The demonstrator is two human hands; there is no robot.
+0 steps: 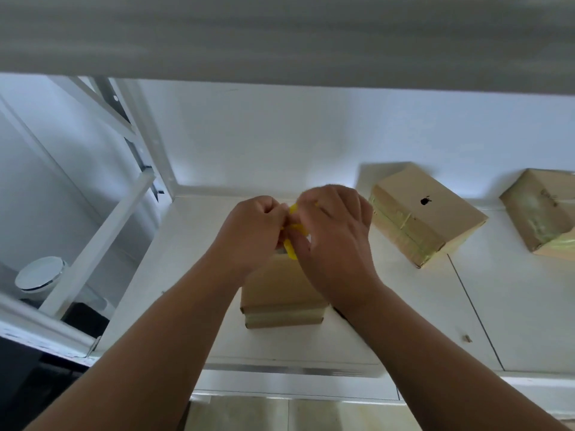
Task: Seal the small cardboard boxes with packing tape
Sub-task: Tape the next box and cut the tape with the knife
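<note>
A small cardboard box [280, 293] sits on the white shelf [404, 321] right below my hands, with clear tape across its near edge. Above its far end, my left hand [249, 234] and my right hand [333, 237] both have their fingers curled on a yellow plastic tape tool [292, 231]. The hands hide most of it, and the tape itself is not visible between them. Two more cardboard boxes lie to the right: one with a black logo [426, 213] and one at the frame's edge [544, 213], both wrapped in tape.
A white metal rack frame [102, 237] stands at the left, with a round white lidded bin [40, 275] behind it. A white wall [280, 135] backs the shelf and an upper shelf [280, 42] hangs overhead. A small scrap [466, 338] lies on the shelf at right.
</note>
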